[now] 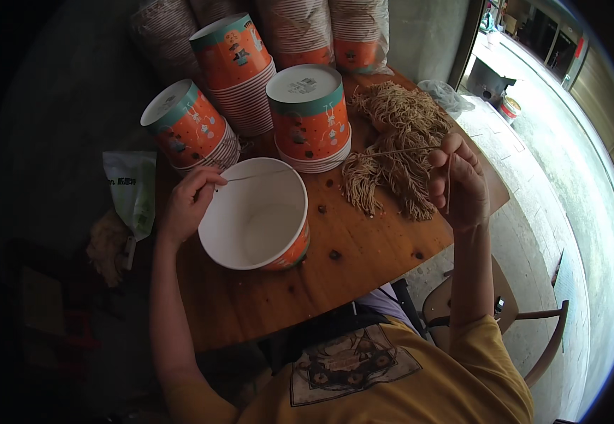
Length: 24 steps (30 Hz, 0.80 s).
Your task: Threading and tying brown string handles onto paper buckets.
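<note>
My left hand (192, 198) is closed in a pinch at the left rim of a white-lined paper bucket (253, 212), with a thin cord (261, 174) running right from its fingertips across the bucket's mouth. My right hand (460, 180) is raised above the table's right side, fingers closed on a tan cord (402, 150) that stretches left, with a short end hanging below the fingers. It looks like one cord between both hands, though its middle is hard to make out. Beneath the right hand lies a heap of tan cords (399, 127). The bucket's white inside shows nothing in it.
Upside-down orange and green paper buckets stand behind: a short stack (312, 120), a tilted stack (187, 131) and a taller stack (233, 63). Plastic-wrapped stacks (296, 35) line the back. A green-white bag (134, 187) hangs left of the wooden table (363, 244); a chair (515, 304) stands right.
</note>
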Available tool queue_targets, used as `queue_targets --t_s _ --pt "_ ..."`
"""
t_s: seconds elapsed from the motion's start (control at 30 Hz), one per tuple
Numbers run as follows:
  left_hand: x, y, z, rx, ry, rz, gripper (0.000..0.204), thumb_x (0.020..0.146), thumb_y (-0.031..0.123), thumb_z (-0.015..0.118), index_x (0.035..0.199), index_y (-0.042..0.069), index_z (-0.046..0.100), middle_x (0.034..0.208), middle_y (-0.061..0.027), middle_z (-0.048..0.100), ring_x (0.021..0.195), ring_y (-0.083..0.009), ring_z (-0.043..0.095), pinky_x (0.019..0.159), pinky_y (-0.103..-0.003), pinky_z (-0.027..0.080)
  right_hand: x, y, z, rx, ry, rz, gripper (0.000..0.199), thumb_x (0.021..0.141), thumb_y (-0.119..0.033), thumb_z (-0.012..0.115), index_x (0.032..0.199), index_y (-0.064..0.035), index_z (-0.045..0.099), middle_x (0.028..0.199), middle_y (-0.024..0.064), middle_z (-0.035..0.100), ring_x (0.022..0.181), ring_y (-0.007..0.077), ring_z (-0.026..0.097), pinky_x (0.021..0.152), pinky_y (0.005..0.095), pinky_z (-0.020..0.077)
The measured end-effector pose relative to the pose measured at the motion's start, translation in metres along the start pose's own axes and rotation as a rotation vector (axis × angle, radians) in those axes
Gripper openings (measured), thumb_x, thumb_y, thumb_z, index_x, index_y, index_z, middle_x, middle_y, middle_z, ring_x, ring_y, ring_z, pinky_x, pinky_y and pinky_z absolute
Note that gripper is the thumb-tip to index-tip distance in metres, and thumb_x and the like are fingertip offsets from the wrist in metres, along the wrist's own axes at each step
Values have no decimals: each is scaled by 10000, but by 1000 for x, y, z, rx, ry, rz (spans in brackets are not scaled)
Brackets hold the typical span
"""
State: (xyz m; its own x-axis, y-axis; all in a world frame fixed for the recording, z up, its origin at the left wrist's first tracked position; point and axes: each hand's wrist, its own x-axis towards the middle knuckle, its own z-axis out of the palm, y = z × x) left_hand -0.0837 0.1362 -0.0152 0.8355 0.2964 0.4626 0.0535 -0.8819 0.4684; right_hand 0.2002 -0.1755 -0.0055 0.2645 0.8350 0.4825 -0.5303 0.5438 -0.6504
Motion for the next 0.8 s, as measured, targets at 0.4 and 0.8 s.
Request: queue_targets --t_s 0.4,0.8 --pt "5 37 9 86 95 61 226 877 -13 502 1071 46 603 1060 -116 590 969 -232 595 858 -313 464 -5 22 25 -914 158 -234 76 904 -63 580 874 -18 633 1140 58 555 1016 121 532 885 271 422" --pt "-39 193 77 -1235 -256 -476 340 991 206 497 1288 48 446 925 -65 599 755 -99 574 658 -212 471 -5 61 69 -1271 -201 -423 139 778 -124 709 906 -97 662 846 67 540 807 260 541 746 349 445"
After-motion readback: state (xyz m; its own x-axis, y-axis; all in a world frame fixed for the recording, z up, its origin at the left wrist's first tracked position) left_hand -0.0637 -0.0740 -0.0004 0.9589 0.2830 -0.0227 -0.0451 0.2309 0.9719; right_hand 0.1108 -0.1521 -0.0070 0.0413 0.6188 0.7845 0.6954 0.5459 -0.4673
